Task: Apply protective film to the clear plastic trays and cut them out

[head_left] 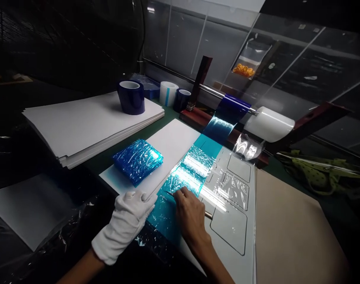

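Gloved left hand [125,221] pressed flat on the near edge of a white sheet [171,146], fingers spread and closed on nothing, just left of the blue film strip [180,185]. Bare right hand [190,213] rested on that strip, fingers pinched shut around a thin metal tool [171,194]; tip laid on the film, other end poking out behind the hand. Strip stretched from a dark blue roll [231,108] on a metal bar [209,91] at the far end, down across a white template board [237,193] with rounded rectangular cutouts, to the near table edge.

Left of the strip, on the white sheet: a stack of crinkled blue film pieces [137,161]. Farther left of the strip: a thick pile of white sheets [88,124] with a dark blue tape roll [131,97] standing on top. Beyond that, near the bar: a white roll [168,93] and a smaller dark roll [182,99]. On the bar, right of the blue roll: a wide white roll [270,124]. Right of the strip, past the template: a plain tan board [289,228], and a green cloth [319,173] beyond it.
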The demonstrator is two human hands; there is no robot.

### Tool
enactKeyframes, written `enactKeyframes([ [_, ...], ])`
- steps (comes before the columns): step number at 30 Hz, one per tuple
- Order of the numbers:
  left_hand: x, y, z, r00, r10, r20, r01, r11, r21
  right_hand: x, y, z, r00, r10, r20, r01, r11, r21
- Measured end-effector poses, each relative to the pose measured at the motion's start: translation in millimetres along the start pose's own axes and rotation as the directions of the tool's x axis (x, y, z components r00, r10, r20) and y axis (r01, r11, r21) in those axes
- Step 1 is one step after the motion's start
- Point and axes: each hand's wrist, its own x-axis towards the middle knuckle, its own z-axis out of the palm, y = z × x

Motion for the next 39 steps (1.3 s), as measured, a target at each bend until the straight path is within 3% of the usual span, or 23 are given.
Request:
enactKeyframes([
  [7, -11, -10, 15.2, 0.992, -0.097, -0.084, 0.101, 0.994, 0.05, 17, -15, 3, 0.999, -0.028, 0.042, 0.03, 0.998, -0.049],
  [11, -13, -12, 1.6, 0.999, -0.033, -0.014, 0.034, 0.998, 0.057, 7, -6, -4, 0.997, -0.024, 0.072, 0.029, 0.997, -0.072],
  [14, -22, -15, -15.8, 0.987, -0.158, 0.027, 0.158, 0.988, 0.0, -8, 9, -10, 0.996, -0.007, 0.09, 0.015, 0.996, -0.086],
  [16, -32, -15, -25.0, 0.924, -0.333, 0.188, 0.354, 0.931, -0.091, -22, 24, -14, 0.995, 0.007, 0.096, 0.002, 0.995, -0.098],
  [18, -40, -15, -29.4, 0.777, -0.464, 0.426, 0.574, 0.8, -0.176, -39, 40, -16, 0.995, 0.022, 0.097, -0.01, 0.993, -0.121],
  [20, -45, -13, -28.5, 0.634, -0.489, 0.599, 0.726, 0.643, -0.243, -58, 59, -18, 0.995, 0.032, 0.096, -0.019, 0.99, -0.142],
  [22, -45, -10, -23.8, 0.585, -0.451, 0.674, 0.782, 0.534, -0.322, -77, 76, -19, 0.994, 0.06, 0.096, -0.046, 0.989, -0.143],
  [26, -43, -4, -14.8, 0.615, -0.414, 0.671, 0.773, 0.482, -0.412, -97, 91, -22, 0.981, 0.182, 0.07, -0.182, 0.983, -0.001],
  [28, -43, -2, -14.4, 0.623, -0.411, 0.666, 0.77, 0.476, -0.426, -90, 83, -21, 0.978, 0.197, 0.066, -0.207, 0.957, 0.206],
  [31, -43, -1, -18.1, 0.629, -0.388, 0.674, 0.763, 0.475, -0.438, -58, 58, -16, 0.99, 0.125, 0.067, -0.142, 0.852, 0.504],
  [35, -38, 1, -24.0, 0.649, -0.362, 0.669, 0.74, 0.502, -0.447, -17, 30, -6, 0.996, 0.066, 0.059, -0.088, 0.832, 0.548],
  [39, -36, 1, -28.4, 0.663, -0.36, 0.657, 0.725, 0.529, -0.441, -6, 25, 2, 0.995, 0.079, 0.066, -0.102, 0.848, 0.52],
])
